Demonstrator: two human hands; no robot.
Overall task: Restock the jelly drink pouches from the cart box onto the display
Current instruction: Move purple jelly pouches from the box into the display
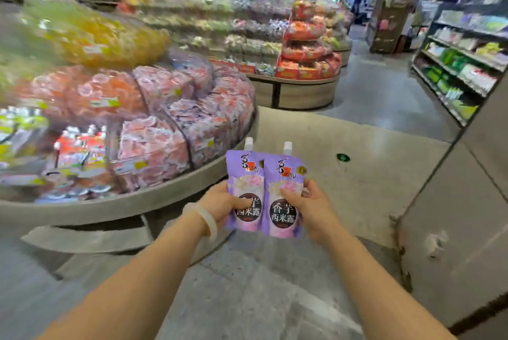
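Two purple jelly drink pouches with white caps stand upright side by side in front of me. My left hand (222,202) grips the left pouch (243,171) at its lower half, thumb across the front. My right hand (308,205) grips the right pouch (284,174) the same way. The right pouch overlaps the left one's edge. The round tiered display (165,196) with clear bins of jelly cups and pouches lies to the left, its rim just left of my left hand. The cart box is not in view.
Grey concrete floor (357,174) stretches ahead and to the right. A second round display (305,86) with red packs stands farther back. Shelving (461,70) lines the right side, with a grey column (467,216) near my right arm. The view is blurred at the left.
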